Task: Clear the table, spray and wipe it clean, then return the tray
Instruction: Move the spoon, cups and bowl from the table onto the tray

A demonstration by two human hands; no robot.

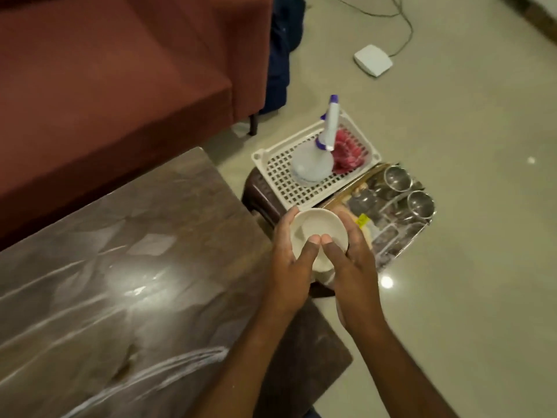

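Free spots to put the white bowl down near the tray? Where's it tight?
Bare steel tray strip right of the right hand, on the near side of the two steel cups. White basket grid left of the spray bottle. Tight: tray's middle, partly hidden; pink cloth fills the basket's right end.

The left forearm is reaching up from the near edge and angling right, while the right forearm is coming in from the near right and angling left, so the two are converging. The left hand is cupping the left side of a small cream bowl, fingers curling round its far-left rim. The right hand is cupping the right side, fingers wrapping its outer wall. Both thumbs are lying over the near rim, tips touching.
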